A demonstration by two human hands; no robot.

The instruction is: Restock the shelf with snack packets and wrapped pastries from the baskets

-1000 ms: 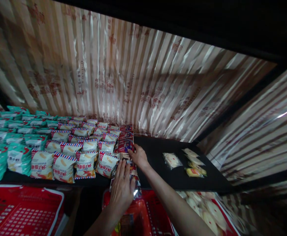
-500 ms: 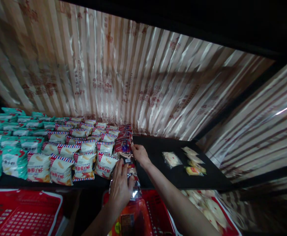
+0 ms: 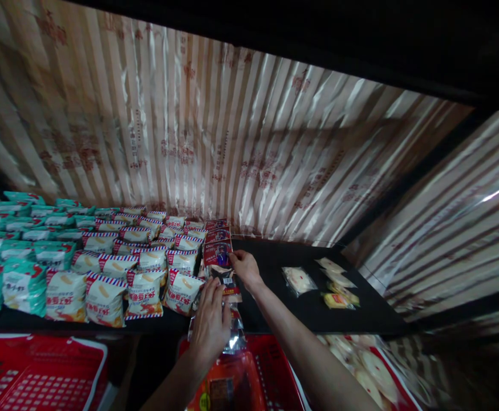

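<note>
My right hand [image 3: 247,269] pinches the right edge of a dark red printed snack packet [image 3: 216,255], which lies in a short row of the same packets on the black shelf. My left hand [image 3: 209,322] rests palm down with its fingers stretched over the nearer packets at the shelf's front edge, partly covering them. Beside the left fingertips, a black packet part with a white barcode label [image 3: 227,280] shows. Directly left of the row stand cream snack bags [image 3: 183,292] with red and blue striped tops.
Green snack bags [image 3: 24,287] fill the far left. Flat clear packs [image 3: 298,279] and a yellow pack [image 3: 339,299] lie on the black shelf [image 3: 270,311] at right. Below are a red basket [image 3: 48,371], an orange-red pack [image 3: 232,382] and a basket of pale round packs [image 3: 373,371].
The dark red packet at my right fingers has shifted slightly and turned a little straighter in the row. Both hands stay in nearly the same places.
</note>
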